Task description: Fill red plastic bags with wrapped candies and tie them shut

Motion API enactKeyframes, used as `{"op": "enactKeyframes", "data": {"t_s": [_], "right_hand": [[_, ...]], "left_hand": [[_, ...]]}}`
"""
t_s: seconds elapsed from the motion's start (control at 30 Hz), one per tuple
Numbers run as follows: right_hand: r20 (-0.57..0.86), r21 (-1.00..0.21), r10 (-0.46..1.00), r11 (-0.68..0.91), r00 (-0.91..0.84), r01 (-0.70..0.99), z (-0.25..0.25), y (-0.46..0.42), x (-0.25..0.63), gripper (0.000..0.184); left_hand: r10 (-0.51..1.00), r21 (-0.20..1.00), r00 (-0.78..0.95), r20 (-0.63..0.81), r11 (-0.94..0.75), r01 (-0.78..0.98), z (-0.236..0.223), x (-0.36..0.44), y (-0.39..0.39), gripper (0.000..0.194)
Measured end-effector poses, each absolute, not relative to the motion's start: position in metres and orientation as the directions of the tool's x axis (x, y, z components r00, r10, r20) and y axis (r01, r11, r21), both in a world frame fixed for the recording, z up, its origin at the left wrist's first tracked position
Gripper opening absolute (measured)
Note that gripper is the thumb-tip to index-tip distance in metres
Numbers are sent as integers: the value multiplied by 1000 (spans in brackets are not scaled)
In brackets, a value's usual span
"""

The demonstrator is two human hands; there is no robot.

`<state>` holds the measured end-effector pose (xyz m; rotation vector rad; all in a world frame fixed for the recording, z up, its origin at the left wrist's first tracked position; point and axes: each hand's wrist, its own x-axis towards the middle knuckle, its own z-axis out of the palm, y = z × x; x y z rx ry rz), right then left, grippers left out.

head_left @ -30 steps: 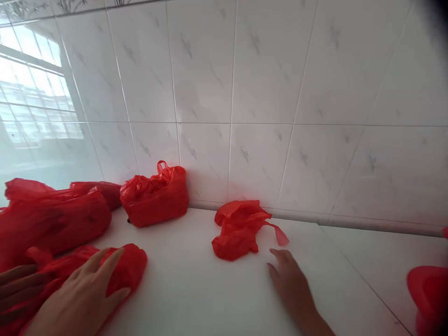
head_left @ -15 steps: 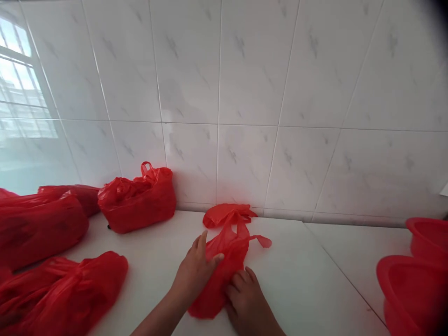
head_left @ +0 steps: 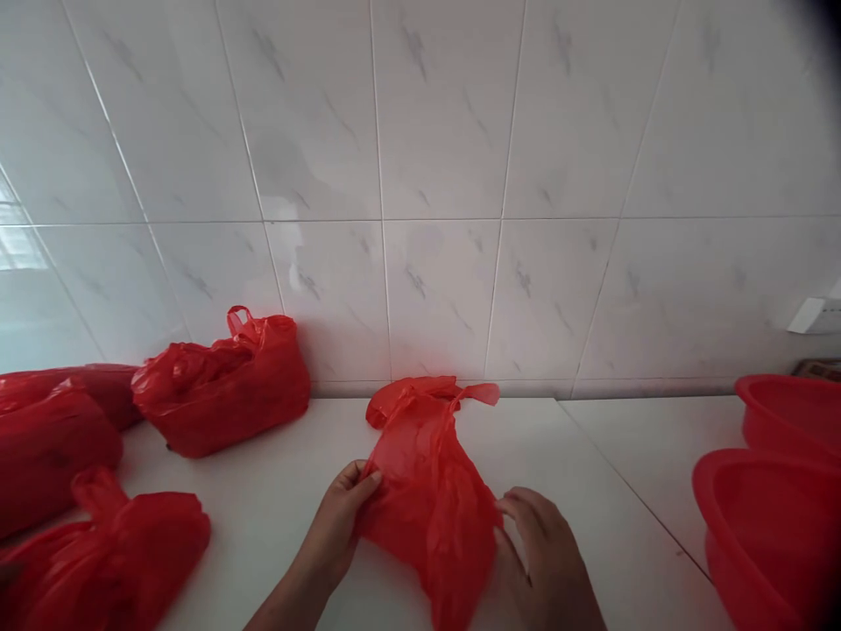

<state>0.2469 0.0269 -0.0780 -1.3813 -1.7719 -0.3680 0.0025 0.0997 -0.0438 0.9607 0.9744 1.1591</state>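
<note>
A thin red plastic bag (head_left: 427,491) lies loosely spread on the white tabletop in front of me, its handle end toward the wall. My left hand (head_left: 338,517) pinches the bag's left edge between thumb and fingers. At the opposite edge, my right hand (head_left: 548,548) has its curled fingertips on the plastic, and a gap shows below them. Behind the open bag, against the wall, is a small folded red plastic bundle (head_left: 394,399), partly covered by the bag's upper end.
On the left stand several filled red bags, one upright by the wall (head_left: 227,386) and one nearer me (head_left: 151,543). Two red plastic basins (head_left: 723,499) sit at the right. A seam crosses the white table (head_left: 611,526); a tiled wall (head_left: 440,298) rises behind.
The bag has been spread wider, its lower part now fanned toward me. My left hand has gone from spread fingers to a pinch; my right hand has moved right. The view has turned right.
</note>
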Motion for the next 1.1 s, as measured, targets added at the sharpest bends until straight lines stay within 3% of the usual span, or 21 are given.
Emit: {"op": "enactKeyframes", "data": {"t_s": [0.1,0.2,0.3,0.4,0.53,0.73,0.83,0.97,1.03,1.1], "right_hand": [[795,-166,588,447,-148,879,-76,16,226,19],[821,25,494,469,-286,883,-77,14,215,24],[756,131,543,421,-365,897,-77,17,219,40],[653,116,668,375,-355,920,-77,20,227,56],[622,23,750,273,-228,962,-74,23,236,32],[726,-183,684,294,-72,938,-66,24,254,23],[752,-154,654,296,-83,942,-64,27,268,18],[785,-129,619,170,-5,977,-65,36,286,13],[773,-150,630,74,70,986,-64,39,289,7],[774,-182,621,24,128,983,-63,37,284,12]], "left_hand": [[948,915,304,-95,204,-349,-46,23,83,24],[849,847,526,-42,310,-431,-49,41,67,21],[804,798,594,-44,386,-463,-53,48,60,20],[877,773,478,-58,342,-534,-57,43,67,14],[947,760,318,-42,237,-605,-55,29,82,22],[943,812,311,-115,270,-518,-48,15,84,25],[981,852,158,-113,177,-493,-52,8,90,30],[993,869,-51,-102,65,-490,-56,-2,105,20],[990,886,-79,-119,70,-457,-55,-2,106,17],[990,904,-75,-117,75,-420,-51,3,101,17]]}}
